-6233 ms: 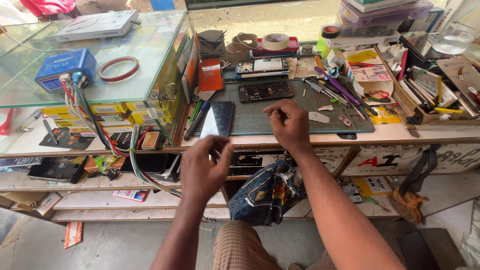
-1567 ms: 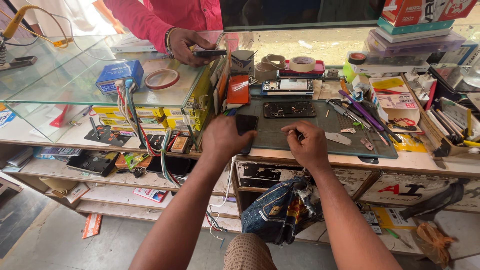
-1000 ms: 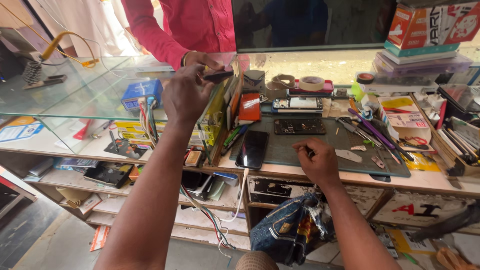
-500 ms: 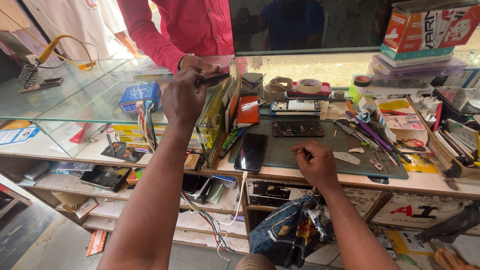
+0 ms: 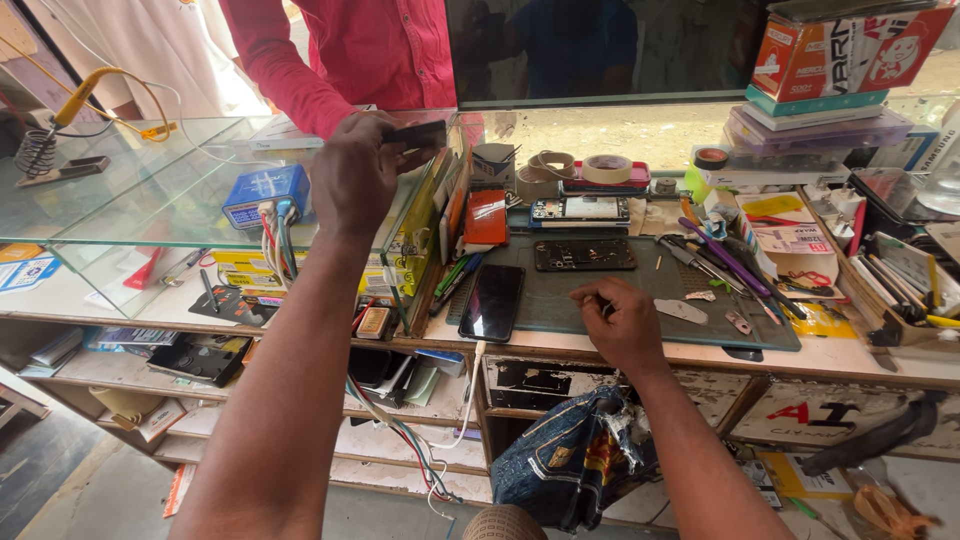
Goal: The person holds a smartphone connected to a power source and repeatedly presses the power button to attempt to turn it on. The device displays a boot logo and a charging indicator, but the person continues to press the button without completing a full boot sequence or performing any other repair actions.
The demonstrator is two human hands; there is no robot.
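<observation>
Head view: the left hand (image 5: 355,175) is raised over the top of the glass case (image 5: 150,190), its fingers closed round one end of a small dark flat piece (image 5: 418,133), which juts out past the fingertips, away from the wearer. Just beyond that hand is the red sleeve (image 5: 290,70) of another person standing on the far side of the case. A blue box (image 5: 265,195) lies under the glass just below the hand.

The right hand (image 5: 625,325) rests low on the grey-green mat (image 5: 560,300) on the bench (image 5: 900,365). Its fingers are curled in, with the tips drawn together against the mat; whether anything tiny is pinched under them cannot be told. A dark phone (image 5: 492,302) lies face up just to the left of this hand. An opened phone body (image 5: 584,254) lies just beyond it, and a second opened phone (image 5: 580,210) lies farther off. Loose hand tools (image 5: 725,265) are to its right, and a roll of tape (image 5: 607,168) is well beyond.

The step in hand looks like holding the dark piece up at the other person's side of the case while the right hand steadies itself on the mat. Held at one end over glass, the piece calls for a firm pinch and a slow, level movement, whichever way it goes.
</observation>
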